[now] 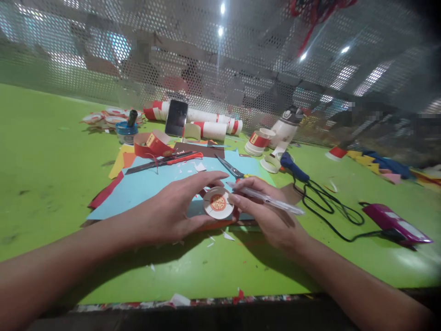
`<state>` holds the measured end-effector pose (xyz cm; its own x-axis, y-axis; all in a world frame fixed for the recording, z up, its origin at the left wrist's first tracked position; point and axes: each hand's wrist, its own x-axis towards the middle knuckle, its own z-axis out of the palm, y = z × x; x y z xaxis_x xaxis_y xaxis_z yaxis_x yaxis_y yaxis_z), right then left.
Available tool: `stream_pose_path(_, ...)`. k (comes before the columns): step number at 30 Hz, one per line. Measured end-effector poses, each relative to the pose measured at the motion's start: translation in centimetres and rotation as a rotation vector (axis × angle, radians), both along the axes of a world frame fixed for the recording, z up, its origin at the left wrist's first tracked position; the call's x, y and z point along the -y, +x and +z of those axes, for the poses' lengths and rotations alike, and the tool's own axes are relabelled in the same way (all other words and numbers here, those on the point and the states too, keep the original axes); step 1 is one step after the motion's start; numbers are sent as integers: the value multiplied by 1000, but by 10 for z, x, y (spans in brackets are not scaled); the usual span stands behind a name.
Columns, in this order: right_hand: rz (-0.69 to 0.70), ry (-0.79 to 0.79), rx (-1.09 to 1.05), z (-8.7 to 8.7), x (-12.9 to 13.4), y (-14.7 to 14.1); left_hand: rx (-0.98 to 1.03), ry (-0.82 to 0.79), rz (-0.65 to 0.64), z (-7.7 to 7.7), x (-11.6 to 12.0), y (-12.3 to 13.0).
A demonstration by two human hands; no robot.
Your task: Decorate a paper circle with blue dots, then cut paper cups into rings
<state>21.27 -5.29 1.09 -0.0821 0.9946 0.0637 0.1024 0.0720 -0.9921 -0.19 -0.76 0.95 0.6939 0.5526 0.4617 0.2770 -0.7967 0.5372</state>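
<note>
Between my two hands is a small white round piece [218, 202] with a red and gold emblem on its face. My left hand [182, 202] curves around its left side, thumb below and fingers above. My right hand [263, 207] touches its right edge with the thumb and also holds a clear pen [275, 201] that points left. Beneath them lie light blue paper sheets [113, 197]. Just beyond the hands are dark-bladed scissors [229, 166], and farther left a red-handled tool [184, 157] rests near a red paper band [151, 146].
At the back stand a phone [177, 118], white and red cup stacks [212, 130], a blue jar [126, 132] and a white jug [285, 128]. A blue-handled corded tool [294, 167] and a purple device [396, 223] lie right. Paper scraps line the green table's [138, 276] front edge.
</note>
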Motion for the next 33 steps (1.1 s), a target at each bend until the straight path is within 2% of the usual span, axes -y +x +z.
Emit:
stream_pose_path(5,-45,-19,-82,0,3,-7,33,-19,9,-5,-3,-1)
stream_pose_path(10,-33,-81,-182,-3,6,-9,28,-2,19,-6,-4,-1)
stream_pose_path(14,-30,-102,-175,-3,9,-10,30,-29,23,-6,-3,0)
stream_pose_path(22,-56,44,85,-5,10,-6,60,-110,-3,-4,-3,2)
stream_pose_path(28,-150,190,-44,-6,4,0,-51,-228,67,5,-2,2)
stream_pose_path(33,-41,161,-140,-1,9,-3,-103,-217,100,3,-2,3)
